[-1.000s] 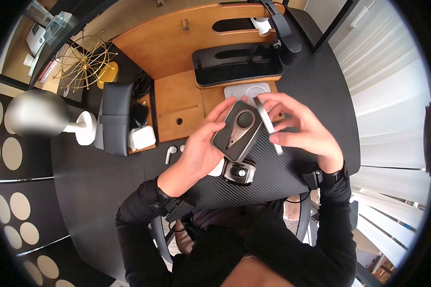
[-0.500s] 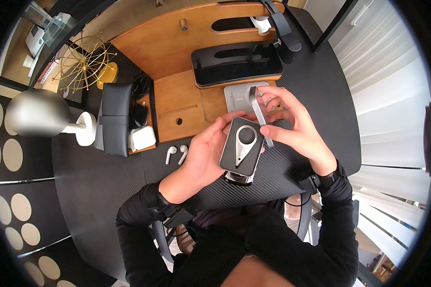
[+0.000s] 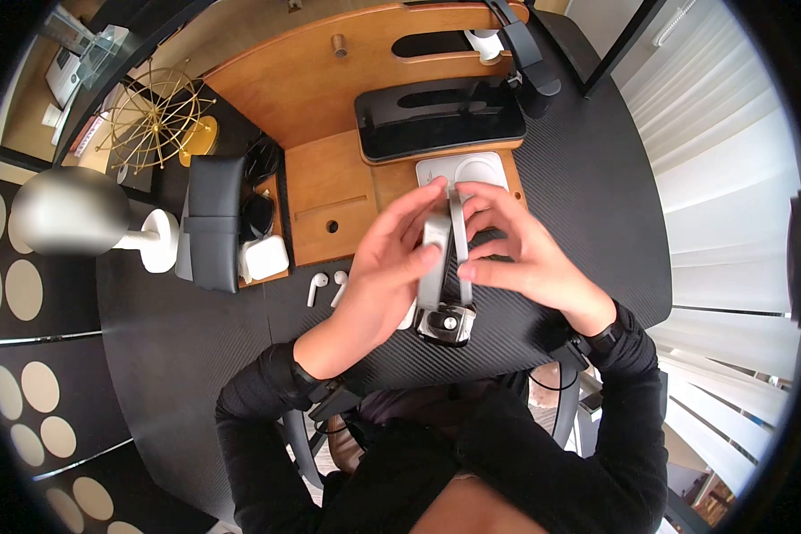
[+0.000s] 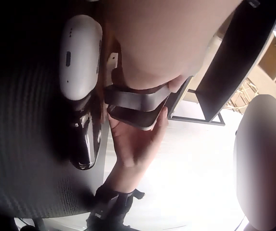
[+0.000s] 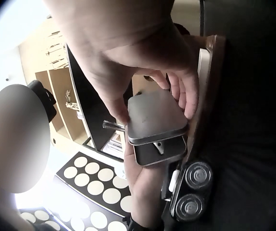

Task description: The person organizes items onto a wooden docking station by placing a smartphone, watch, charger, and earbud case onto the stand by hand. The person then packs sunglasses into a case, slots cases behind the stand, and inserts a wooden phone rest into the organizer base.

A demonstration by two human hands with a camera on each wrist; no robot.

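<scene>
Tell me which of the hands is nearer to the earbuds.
Left. The left hand is just beside the earbuds; the right hand is farther off, holding the lid.

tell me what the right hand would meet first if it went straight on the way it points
Most likely the open metal tin in the left hand, as the right hand holds its lid facing it; the gap is hard to judge.

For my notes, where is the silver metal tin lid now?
In the head view, the lid is central, held in the right hand, right of the metal tin base in the left hand.
</scene>
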